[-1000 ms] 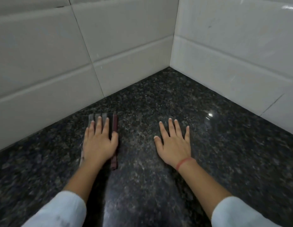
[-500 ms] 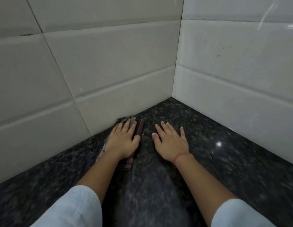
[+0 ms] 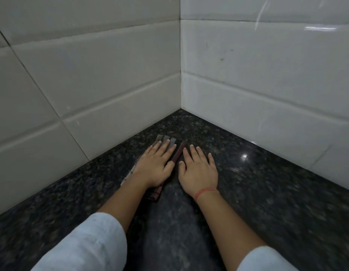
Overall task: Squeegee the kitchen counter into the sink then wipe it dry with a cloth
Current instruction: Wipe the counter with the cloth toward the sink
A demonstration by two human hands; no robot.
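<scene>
up in the corner: cloth stage, squeegee nowhere in shot

at the back corner of the worktop [image 3: 257,192], where the two tiled walls [image 3: 111,85] meet, both hands lie palm-down. left hand [image 3: 156,167] is flat on a folded cloth [image 3: 179,153], grey stripes w/ a dark red edge, fingers straight and spread. no closed grip, it's just pressing the cloth onto the stone. cloth sits near the left wall, its far end poking out past the fingertips, its near end showing beside the wrist. right hand [image 3: 199,171] is just beside it, open, holding nothing, palm on bare granite; thin red band at the wrist. can't tell if it touches the cloth edge.

progress, as a guess: no squeegee and no sink in view, so the squeegee part looks done and this is the wipe-dry part. the dark stone shows one bright glint from a light, no obvious puddles, tho blur and speckle could hide a wet film. how much of the worktop is already dried can't be told from here; prob the corner plus whatever lies outside the shot is left.

writing/brands: none readable, on cloth, tiles or sleeves [image 3: 87,243].
</scene>
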